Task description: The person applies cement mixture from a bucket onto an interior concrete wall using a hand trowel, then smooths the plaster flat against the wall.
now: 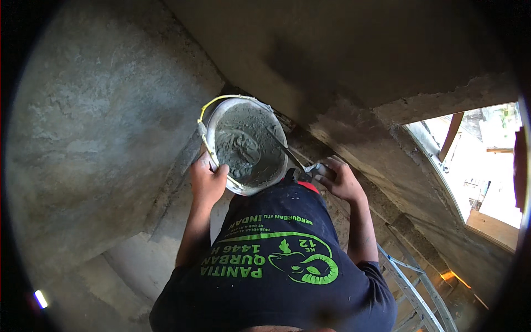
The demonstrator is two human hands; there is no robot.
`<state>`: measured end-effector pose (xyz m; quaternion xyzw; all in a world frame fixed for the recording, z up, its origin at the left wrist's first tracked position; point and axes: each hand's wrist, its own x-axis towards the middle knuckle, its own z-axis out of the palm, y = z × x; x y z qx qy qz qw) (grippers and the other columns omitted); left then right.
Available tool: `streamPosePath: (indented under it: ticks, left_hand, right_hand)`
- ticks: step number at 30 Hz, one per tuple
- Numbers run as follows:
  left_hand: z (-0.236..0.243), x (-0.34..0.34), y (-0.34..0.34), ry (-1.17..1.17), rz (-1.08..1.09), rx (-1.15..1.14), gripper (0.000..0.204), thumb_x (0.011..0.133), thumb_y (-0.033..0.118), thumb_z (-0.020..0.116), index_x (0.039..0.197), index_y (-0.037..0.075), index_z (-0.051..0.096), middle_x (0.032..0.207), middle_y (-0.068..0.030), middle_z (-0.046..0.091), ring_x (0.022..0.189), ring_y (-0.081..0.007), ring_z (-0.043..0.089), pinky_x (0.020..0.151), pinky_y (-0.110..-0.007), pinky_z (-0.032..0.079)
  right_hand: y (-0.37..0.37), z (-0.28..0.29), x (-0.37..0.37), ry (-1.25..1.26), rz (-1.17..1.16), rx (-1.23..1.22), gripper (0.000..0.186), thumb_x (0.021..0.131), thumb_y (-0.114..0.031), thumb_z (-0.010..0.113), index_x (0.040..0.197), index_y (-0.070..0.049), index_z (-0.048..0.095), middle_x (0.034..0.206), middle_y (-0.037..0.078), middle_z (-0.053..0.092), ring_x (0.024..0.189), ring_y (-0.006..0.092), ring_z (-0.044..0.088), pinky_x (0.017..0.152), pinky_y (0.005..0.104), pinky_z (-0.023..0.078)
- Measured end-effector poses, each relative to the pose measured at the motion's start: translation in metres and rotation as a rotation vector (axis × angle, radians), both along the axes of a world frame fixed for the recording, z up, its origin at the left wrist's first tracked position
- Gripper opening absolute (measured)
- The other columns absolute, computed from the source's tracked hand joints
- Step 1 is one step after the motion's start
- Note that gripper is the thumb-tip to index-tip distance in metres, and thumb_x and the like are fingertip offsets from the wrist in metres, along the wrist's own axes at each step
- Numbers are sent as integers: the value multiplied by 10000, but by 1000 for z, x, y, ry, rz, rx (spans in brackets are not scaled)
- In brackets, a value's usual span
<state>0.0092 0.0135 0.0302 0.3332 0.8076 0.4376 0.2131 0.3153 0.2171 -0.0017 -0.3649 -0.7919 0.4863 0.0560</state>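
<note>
A pale round bucket [244, 190] with a yellow wire handle is tilted in front of my chest, its mouth facing me. Wet grey mortar [237, 148] lies heaped inside and coats the inner wall. My left hand [209, 178] grips the bucket's near left rim, thumb over the edge. On the right, my right hand [339, 179] is closed around the handle of a trowel [291, 155]. Its thin dark blade, seen almost edge-on, reaches over the rim into the bucket; whether the tip touches mortar I cannot tell.
Rough grey plastered walls [99, 122] rise to the left and ahead, meeting in a corner beyond the bucket. A bright window opening [475, 160] is at the right. A metal ladder [412, 288] stands at the lower right.
</note>
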Motion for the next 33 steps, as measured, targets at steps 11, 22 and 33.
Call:
streamPosePath:
  ticks: [11, 22, 33]
  left_hand:
    - [6, -4, -3, 44, -22, 11, 321, 762, 5, 597, 1071, -77, 627, 733, -133, 652, 602, -141, 574, 611, -330, 491]
    - [10, 0, 2, -21, -38, 71, 289, 765, -11, 593, 1048, -59, 631, 751, -130, 662, 629, -155, 601, 630, -329, 500]
    - [12, 4, -2, -30, -8, 72, 325, 765, -13, 608, 1085, -58, 644, 849, -148, 705, 736, -192, 676, 723, -337, 534]
  right_hand:
    - [1, -56, -10, -113, 158, -351, 324, 986, -262, 674, 1064, 52, 661, 792, 88, 674, 782, 125, 540, 716, 359, 495]
    - [11, -128, 44, -314, 293, -152, 373, 1015, -404, 610, 1081, -40, 652, 809, 234, 654, 719, 346, 607, 691, 457, 469]
    - [13, -111, 138, -292, -40, 96, 331, 868, -239, 775, 1101, -26, 673, 920, 195, 711, 913, 367, 670, 861, 431, 531]
